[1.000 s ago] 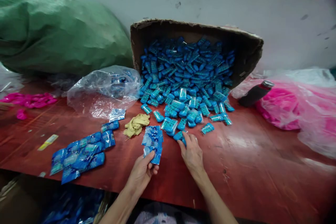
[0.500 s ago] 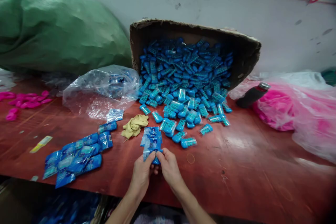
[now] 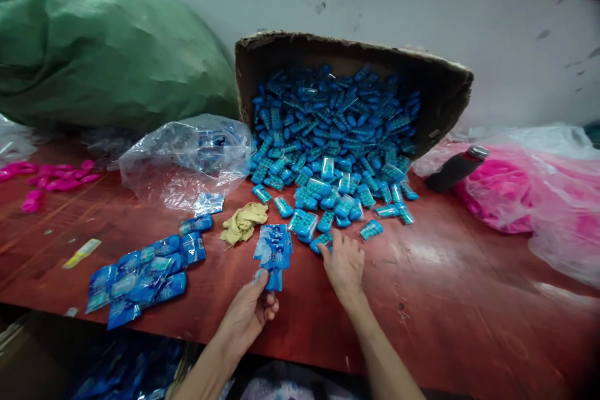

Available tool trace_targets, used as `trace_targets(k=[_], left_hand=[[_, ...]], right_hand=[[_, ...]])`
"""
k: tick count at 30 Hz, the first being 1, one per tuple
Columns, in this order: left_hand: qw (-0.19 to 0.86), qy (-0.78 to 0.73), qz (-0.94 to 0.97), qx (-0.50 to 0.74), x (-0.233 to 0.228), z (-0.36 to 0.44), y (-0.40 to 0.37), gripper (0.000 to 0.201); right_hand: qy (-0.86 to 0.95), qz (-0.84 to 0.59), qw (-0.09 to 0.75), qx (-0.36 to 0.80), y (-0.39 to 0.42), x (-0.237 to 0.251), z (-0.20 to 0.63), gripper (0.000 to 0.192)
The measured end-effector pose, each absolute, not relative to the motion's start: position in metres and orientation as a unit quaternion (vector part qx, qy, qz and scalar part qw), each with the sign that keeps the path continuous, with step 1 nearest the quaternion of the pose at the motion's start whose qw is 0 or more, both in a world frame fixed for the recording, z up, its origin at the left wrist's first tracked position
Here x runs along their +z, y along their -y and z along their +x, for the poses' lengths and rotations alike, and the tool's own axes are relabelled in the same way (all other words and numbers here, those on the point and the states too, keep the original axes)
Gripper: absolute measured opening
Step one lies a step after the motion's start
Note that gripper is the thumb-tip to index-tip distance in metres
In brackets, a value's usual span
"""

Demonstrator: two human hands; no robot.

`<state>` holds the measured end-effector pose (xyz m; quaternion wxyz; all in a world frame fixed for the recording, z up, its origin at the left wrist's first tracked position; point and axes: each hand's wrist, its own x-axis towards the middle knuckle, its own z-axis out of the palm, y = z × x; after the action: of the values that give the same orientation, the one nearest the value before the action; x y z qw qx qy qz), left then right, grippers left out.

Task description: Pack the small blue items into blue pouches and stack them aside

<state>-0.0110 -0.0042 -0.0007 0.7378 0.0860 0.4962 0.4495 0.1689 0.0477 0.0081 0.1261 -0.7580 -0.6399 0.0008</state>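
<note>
My left hand [image 3: 247,312] pinches the lower end of a stack of flat blue sachets [image 3: 273,250] near the front of the red table [image 3: 445,281]. My right hand [image 3: 345,262] lies palm down just right of it, fingers spread over small blue capsule-shaped packs [image 3: 323,240] at the near edge of the spill. A tipped cardboard box [image 3: 440,84] at the back pours out a big heap of these blue packs [image 3: 328,137].
A row of filled blue sachets [image 3: 140,275] lies at the left. A clear plastic bag [image 3: 187,159], a yellow rag [image 3: 244,223], a green sack [image 3: 103,56], pink pieces [image 3: 51,178], a dark bottle [image 3: 457,167] and pink-filled bags [image 3: 525,194] surround the box.
My right hand left the sachet stack and reached forward to the loose blue packs. My left hand kept hold of the stack.
</note>
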Motion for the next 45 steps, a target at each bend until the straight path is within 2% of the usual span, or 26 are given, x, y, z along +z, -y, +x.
trace_targets(k=[3,6,11,14,17,19,22,25,27,29,34,45], left_hand=[[0.749,-0.483,0.06,0.45,-0.001,-0.008,0.006,0.027],[0.746,-0.493,0.035,0.447,0.001,-0.008,0.006,0.025],[0.713,-0.52,0.037,0.469,0.004,-0.014,0.004,0.022],[0.707,-0.525,0.037,0.472,0.004,-0.014,0.004,0.022],[0.717,-0.518,0.037,0.465,0.005,-0.012,0.005,0.023],[0.723,-0.512,0.032,0.463,0.006,-0.011,0.006,0.023],[0.726,-0.507,0.024,0.465,0.007,-0.011,0.006,0.024],[0.721,-0.51,0.02,0.469,0.006,-0.011,0.005,0.024],[0.716,-0.517,0.019,0.469,0.005,-0.009,0.004,0.024],[0.713,-0.522,0.021,0.469,0.005,-0.007,0.003,0.024],[0.707,-0.519,0.043,0.478,0.008,-0.004,0.005,0.027],[0.683,-0.527,0.09,0.497,0.008,-0.007,0.002,0.031]], right_hand=[[0.696,-0.709,0.108,0.019,-0.045,-0.002,0.164,0.033],[0.734,-0.664,0.14,0.039,-0.034,-0.004,0.162,0.035],[0.71,-0.678,0.186,0.042,-0.032,0.013,0.161,0.03],[0.762,-0.628,0.14,0.076,-0.04,0.02,0.147,0.027],[0.787,-0.602,0.081,0.11,-0.049,0.018,0.134,0.034],[0.784,-0.603,0.077,0.129,-0.054,0.016,0.133,0.038],[0.744,-0.597,0.18,0.24,-0.057,0.017,0.145,0.042],[0.6,-0.536,0.342,0.486,-0.052,0.023,0.156,0.044],[0.482,-0.471,0.402,0.62,-0.043,0.028,0.157,0.042],[0.401,-0.424,0.433,0.686,-0.034,0.03,0.155,0.04],[0.352,-0.398,0.467,0.707,-0.025,0.027,0.147,0.035],[0.374,-0.408,0.469,0.689,-0.014,0.024,0.147,0.036]])
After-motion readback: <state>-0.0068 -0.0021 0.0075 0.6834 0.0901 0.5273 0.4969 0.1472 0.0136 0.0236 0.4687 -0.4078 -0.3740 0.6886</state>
